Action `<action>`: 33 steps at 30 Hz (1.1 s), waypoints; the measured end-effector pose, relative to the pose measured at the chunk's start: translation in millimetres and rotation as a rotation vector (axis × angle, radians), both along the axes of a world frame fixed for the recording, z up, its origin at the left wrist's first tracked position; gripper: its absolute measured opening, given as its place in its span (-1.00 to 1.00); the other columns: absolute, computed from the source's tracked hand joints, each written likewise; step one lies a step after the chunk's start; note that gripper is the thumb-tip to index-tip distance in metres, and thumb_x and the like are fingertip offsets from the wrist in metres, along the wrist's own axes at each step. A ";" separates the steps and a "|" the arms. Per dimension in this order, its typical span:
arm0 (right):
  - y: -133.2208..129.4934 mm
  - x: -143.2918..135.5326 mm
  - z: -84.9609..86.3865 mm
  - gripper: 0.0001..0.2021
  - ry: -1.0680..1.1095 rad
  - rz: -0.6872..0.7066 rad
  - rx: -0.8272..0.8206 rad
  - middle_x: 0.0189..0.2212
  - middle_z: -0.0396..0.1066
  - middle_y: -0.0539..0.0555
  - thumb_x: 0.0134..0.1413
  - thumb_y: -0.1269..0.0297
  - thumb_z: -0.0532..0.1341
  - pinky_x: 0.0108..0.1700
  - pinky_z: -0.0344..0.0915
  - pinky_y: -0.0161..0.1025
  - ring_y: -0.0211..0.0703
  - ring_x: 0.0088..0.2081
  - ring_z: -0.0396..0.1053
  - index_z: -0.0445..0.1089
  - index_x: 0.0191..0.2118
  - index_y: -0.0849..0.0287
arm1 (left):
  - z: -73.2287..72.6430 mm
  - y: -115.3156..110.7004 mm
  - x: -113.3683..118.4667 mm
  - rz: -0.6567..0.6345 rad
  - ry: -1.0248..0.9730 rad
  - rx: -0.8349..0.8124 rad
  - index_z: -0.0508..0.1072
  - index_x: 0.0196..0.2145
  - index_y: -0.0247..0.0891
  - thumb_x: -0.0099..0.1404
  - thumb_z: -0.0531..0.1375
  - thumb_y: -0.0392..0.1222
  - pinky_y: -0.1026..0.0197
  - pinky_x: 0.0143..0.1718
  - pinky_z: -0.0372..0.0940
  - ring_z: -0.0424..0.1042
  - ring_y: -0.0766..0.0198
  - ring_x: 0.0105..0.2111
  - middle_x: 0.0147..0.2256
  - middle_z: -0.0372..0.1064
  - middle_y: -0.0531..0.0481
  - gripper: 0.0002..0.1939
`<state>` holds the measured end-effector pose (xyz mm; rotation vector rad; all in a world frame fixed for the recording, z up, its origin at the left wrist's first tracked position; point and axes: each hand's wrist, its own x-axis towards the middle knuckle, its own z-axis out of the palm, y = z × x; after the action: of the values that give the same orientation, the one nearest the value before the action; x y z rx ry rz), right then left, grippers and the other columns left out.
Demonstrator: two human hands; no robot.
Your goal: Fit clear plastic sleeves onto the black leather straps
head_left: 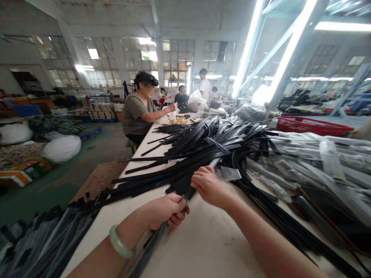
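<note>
My left hand [166, 211], with a pale green bangle [120, 242] on its wrist, pinches a long black strap [152, 247] that looks sheathed in clear plastic. Further up the same strap, my right hand [208, 184] has its fingers curled round it. The strap runs slantwise from the near edge of the view up toward a large heap of black straps [199, 143]. Beyond my right hand lies a clear plastic piece [230, 173]. What is under my fingertips is partly hidden.
Plastic-wrapped straps [313, 158] cover the table's right side, before a red basket [313, 125]. More wrapped straps [43, 243] lie at lower left. A seated co-worker [142, 108] handles something beside gold-coloured pieces [178, 120] on the white table [220, 239].
</note>
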<state>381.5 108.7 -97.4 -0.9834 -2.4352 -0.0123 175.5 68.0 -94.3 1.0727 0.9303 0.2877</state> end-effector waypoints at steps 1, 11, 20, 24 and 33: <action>-4.4 -5.4 -0.1 -0.78 0.001 0.042 0.003 -0.42 0.40 0.00 0.26 0.33 0.11 0.01 -0.02 -0.13 -0.15 -0.22 0.25 0.26 -0.44 0.15 | 0.0 -0.4 0.9 0.009 -0.002 0.001 0.21 -0.40 -0.24 -0.11 0.32 0.38 0.32 -0.59 -0.25 -0.12 0.50 -0.64 -0.63 -0.04 0.26 -0.34; 3.8 -3.6 -5.5 -0.66 0.036 -0.125 0.103 -0.48 0.38 0.04 0.36 0.23 0.01 -0.05 -0.01 -0.13 -0.14 -0.27 0.25 0.24 -0.48 0.16 | 1.7 -0.3 5.5 0.082 0.015 0.018 0.21 -0.39 -0.24 -0.12 0.33 0.39 0.34 -0.62 -0.31 -0.16 0.52 -0.63 -0.61 -0.06 0.26 -0.32; 17.9 16.0 3.0 -0.53 0.135 -0.217 0.240 -0.64 0.30 0.01 0.38 0.24 -0.03 -0.25 -0.01 -0.19 -0.21 -0.48 0.21 0.19 -0.61 0.16 | 2.1 2.1 8.7 0.149 -0.077 -0.105 0.27 -0.38 -0.31 -0.17 0.25 0.53 0.39 -0.64 -0.37 -0.24 0.55 -0.63 -0.61 -0.10 0.27 -0.21; 6.3 -0.1 -1.9 -0.52 0.126 -0.114 0.254 -0.68 0.28 -0.03 0.34 0.22 0.03 -0.27 -0.01 -0.20 -0.25 -0.52 0.17 0.18 -0.65 0.17 | -4.9 6.7 10.7 0.144 -0.083 -0.197 0.28 -0.41 -0.29 -0.22 -0.03 0.71 0.39 -0.66 -0.40 -0.26 0.54 -0.66 -0.63 -0.12 0.27 -0.09; -6.7 -15.0 -4.7 -0.51 0.059 -0.065 0.268 -0.66 0.35 0.00 0.35 0.16 0.04 -0.27 0.00 -0.19 -0.24 -0.51 0.22 0.27 -0.63 0.17 | 5.8 1.0 1.9 0.109 -0.106 -0.007 0.28 -0.25 -0.27 -0.07 0.25 0.47 0.25 -0.44 0.28 0.38 0.29 -0.49 -0.44 0.38 -0.03 -0.26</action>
<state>366.6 101.9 -102.1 -0.9270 -2.2737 -0.3197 177.4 69.1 -88.5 0.9930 0.8955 0.4271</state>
